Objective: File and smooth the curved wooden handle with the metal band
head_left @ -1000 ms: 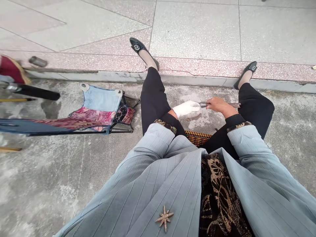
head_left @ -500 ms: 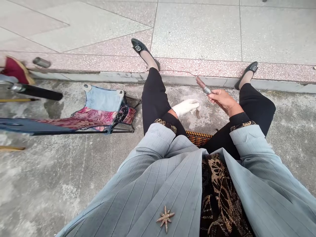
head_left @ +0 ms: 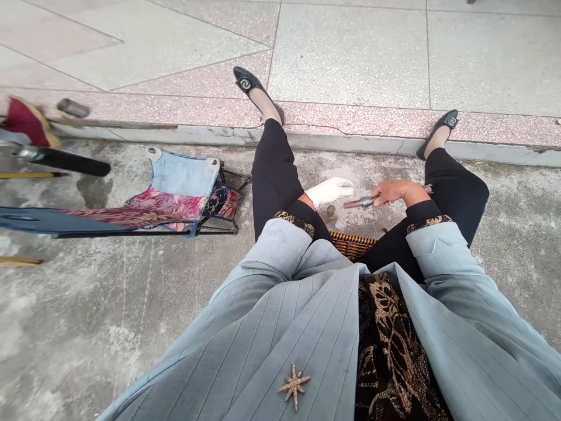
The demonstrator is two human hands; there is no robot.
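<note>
Head view, looking down past our pale blue jacket (head_left: pixel 263 327). Our right hand (head_left: pixel 392 192), bare, is closed around a rod (head_left: pixel 365 202) between our knees; its reddish end and a grey ribbed band project from the fingers towards the left hand (head_left: pixel 331 191). The latter wears a white glove, its fingers curled and well apart from the rod's tip; whether they enclose anything we cannot tell. Just beside the glove, on its nearer side, shows a small brownish thing (head_left: pixel 331 211), too small for us to identify. Nearer our body lies a woven edge (head_left: pixel 353 244), partly hidden by our clothing. To the left stands a low folding chair (head_left: pixel 179 175) on the concrete (head_left: pixel 184 280); beyond it are a black tube (head_left: pixel 74 162), a red shoe (head_left: pixel 28 123) and, on the ledge (head_left: pixel 175 108), a small grey cylinder (head_left: pixel 73 108).
</note>
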